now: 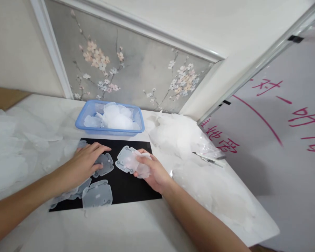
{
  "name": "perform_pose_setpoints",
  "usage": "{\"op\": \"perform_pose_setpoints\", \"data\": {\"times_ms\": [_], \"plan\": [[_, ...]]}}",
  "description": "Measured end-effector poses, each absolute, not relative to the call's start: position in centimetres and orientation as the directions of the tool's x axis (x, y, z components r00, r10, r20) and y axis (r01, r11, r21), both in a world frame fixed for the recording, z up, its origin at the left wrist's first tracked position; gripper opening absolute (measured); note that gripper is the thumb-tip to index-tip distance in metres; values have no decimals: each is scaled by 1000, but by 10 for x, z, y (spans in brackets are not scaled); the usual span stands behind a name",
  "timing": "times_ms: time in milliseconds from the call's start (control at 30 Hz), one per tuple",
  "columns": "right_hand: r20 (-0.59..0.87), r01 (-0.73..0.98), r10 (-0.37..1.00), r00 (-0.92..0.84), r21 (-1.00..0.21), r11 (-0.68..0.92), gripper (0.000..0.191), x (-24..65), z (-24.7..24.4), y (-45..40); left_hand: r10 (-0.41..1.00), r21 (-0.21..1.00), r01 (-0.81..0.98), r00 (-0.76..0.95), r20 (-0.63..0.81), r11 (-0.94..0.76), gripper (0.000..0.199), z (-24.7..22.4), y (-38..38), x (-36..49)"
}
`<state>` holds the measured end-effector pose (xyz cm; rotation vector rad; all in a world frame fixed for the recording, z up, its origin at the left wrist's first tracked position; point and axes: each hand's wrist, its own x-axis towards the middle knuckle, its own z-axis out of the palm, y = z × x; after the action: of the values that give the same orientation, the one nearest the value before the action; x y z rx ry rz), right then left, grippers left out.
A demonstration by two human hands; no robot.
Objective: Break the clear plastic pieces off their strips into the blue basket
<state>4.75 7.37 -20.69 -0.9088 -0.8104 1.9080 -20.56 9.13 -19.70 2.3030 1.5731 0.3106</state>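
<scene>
My right hand (pixel 153 169) grips several overlapping thin translucent plastic pieces (pixel 126 159) with rounded, notched edges, thumb on top. They are held over the right part of a black mat (pixel 128 189). My left hand (pixel 90 159) is over the left part of the mat, fingers stretched and thumb apart. Its thumb is at a similar plastic piece (pixel 106 165) lying on the mat; whether it presses on it I cannot tell. Nearer me, another flat piece (pixel 97 194) overhangs the mat's front edge, beside an overlapping group (pixel 80 190) partly under my left forearm.
A blue plastic basket (pixel 110 132) with whitish translucent pieces stands behind the mat. Heaps of similar pieces lie to the left (pixel 7 150) and right (pixel 181 134). A slim metallic tool (pixel 208 159) lies at right, near a whiteboard (pixel 278 168) with red writing. A wall panel rises behind.
</scene>
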Motion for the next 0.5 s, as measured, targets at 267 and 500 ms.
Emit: {"op": "perform_pose_setpoints", "data": {"times_ms": [267,500], "plan": [[-333,-388,864,-378,-790,-474,41,49,-209,75,970,618,766,241,-25,-175,31,-178,100,-199],[-195,-366,963,-184,-896,-251,41,47,-208,75,951,957,167,162,-263,236,31,-168,89,-189]]}}
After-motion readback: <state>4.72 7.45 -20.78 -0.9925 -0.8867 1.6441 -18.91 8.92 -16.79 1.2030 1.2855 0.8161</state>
